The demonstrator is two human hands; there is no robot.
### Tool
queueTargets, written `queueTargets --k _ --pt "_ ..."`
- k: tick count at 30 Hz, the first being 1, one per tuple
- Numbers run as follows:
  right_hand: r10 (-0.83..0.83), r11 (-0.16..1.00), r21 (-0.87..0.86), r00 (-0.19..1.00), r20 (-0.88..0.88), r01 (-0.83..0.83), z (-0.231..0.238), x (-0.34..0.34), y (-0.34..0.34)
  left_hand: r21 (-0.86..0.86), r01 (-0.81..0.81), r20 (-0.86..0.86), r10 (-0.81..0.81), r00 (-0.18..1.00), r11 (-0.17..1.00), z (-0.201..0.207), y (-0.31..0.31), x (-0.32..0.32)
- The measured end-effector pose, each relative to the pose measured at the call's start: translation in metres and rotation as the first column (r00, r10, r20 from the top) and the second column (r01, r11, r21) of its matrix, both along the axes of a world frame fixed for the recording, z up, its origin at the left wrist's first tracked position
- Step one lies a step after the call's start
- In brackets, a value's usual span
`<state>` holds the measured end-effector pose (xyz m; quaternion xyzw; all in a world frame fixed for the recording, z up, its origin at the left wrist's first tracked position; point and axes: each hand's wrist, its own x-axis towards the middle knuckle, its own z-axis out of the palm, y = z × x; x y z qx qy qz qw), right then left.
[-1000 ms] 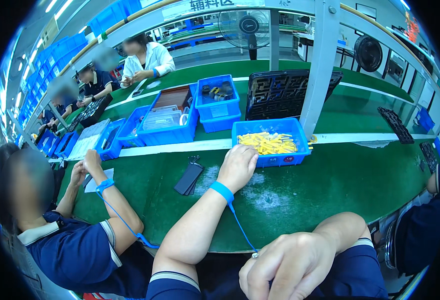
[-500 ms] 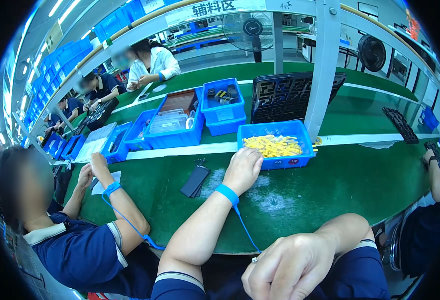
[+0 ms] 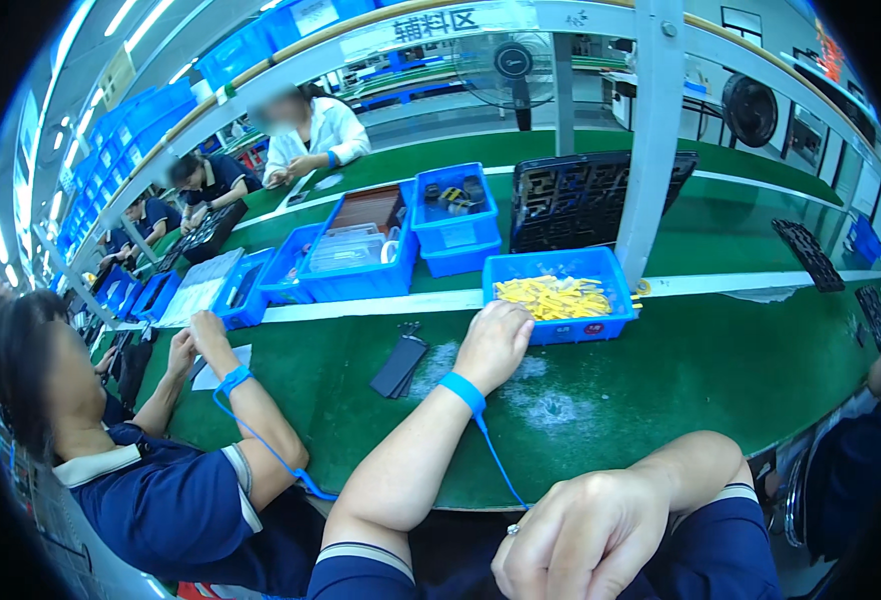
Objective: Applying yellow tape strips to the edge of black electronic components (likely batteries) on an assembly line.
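Note:
My left hand [image 3: 496, 343] is at the near left corner of a blue bin [image 3: 559, 331] heaped with small yellow strips [image 3: 553, 296]. Its fingers are bent and pressed together, the tips hidden behind them, and a blue wrist strap [image 3: 464, 392] with a coiled cord circles the wrist. Close to the camera, beyond the table's near edge, my right hand [image 3: 591, 530] hangs with fingers curled downward. Whatever either hand may hold is out of sight. Left of my left forearm, dark flat rectangular pieces [image 3: 400, 366] with short leads lie stacked on the green table [image 3: 651, 390].
A metal post [image 3: 651, 150] rises behind the yellow strips' bin. Black slotted trays [image 3: 571, 205] lean beside it. More blue bins [image 3: 361, 280] line the table's middle. A co-worker [image 3: 171, 470] sits close on my left; another person's arm [image 3: 879, 375] shows at far right.
The whole view has shifted slightly, moving the scene a little right and down. Both my hands keep their poses. The person's hand at far right has drawn back from the black tray.

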<state>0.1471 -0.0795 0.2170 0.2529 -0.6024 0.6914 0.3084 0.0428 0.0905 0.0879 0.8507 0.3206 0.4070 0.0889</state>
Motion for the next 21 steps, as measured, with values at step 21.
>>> queueTargets --k 21 --pt "0.013 0.999 0.029 0.999 0.051 -0.015 0.0 -0.002 -0.001 0.002 -0.017 -0.024 0.017 1.0 1.0 0.002 0.0 -0.003"
